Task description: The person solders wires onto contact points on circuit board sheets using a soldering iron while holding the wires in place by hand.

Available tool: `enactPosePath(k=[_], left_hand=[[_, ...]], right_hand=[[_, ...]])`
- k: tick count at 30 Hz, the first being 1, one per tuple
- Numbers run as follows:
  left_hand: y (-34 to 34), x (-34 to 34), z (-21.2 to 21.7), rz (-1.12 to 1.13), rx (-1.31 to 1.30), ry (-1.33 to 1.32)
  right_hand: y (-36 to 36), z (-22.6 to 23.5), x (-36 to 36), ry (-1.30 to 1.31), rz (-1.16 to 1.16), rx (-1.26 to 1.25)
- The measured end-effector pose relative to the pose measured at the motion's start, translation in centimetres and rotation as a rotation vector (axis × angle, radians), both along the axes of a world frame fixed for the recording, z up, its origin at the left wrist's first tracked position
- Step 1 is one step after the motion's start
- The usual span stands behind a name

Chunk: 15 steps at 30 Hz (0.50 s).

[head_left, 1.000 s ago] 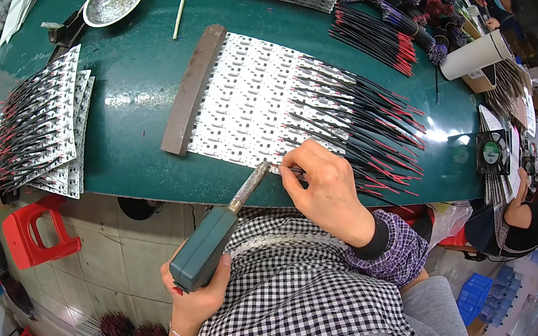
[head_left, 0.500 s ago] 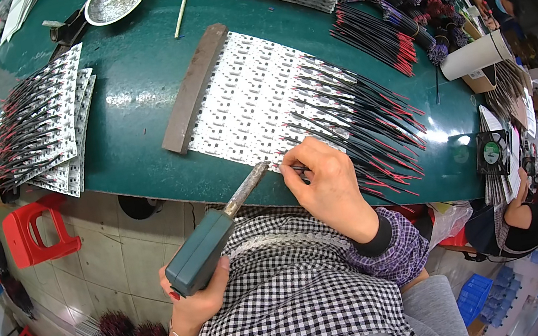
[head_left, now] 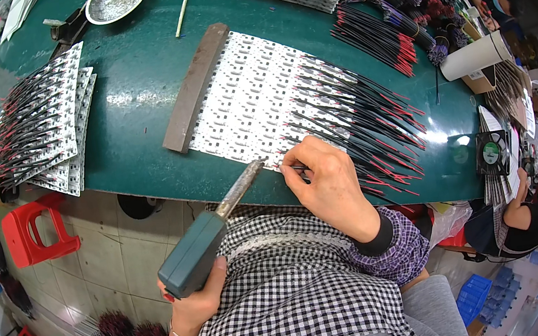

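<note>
A soldering iron (head_left: pixel 213 234) is gripped in the left hand (head_left: pixel 195 302), its long axis slanting up and to the right so that the metal tip (head_left: pixel 254 167) ends just beside the right hand's fingertips (head_left: pixel 290 168). The right hand (head_left: pixel 330 183), closed in a pinch on a thin wire (head_left: pixel 298 167), is pressed to the near edge of the white circuit strip panel (head_left: pixel 252 98) on the green bench (head_left: pixel 132 77). The panel is spread just beyond both hands, nearer the right one; red and black wires (head_left: pixel 372 119) fan out to that hand's right.
</note>
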<state>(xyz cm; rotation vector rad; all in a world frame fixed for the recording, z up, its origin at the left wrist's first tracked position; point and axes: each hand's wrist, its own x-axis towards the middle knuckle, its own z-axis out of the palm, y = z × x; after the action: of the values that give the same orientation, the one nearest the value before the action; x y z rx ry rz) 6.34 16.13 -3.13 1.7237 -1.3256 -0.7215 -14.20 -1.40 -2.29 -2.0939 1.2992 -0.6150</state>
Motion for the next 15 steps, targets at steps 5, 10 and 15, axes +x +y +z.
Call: enactPosePath(k=[5,10,15], left_hand=[[0.0,0.2,-0.4,0.116,-0.079,0.299],[0.2,0.4,0.1,0.236,0.004,0.427],[0.1,0.7,0.2,0.313,0.027,0.522]], right_hand=[[-0.4,1.1,-0.8,-0.007,0.088,-0.005],[-0.2,3.6,-0.2,-0.094,0.083,-0.177],[-0.2,2.8,1.6,0.024,0.141,-0.097]])
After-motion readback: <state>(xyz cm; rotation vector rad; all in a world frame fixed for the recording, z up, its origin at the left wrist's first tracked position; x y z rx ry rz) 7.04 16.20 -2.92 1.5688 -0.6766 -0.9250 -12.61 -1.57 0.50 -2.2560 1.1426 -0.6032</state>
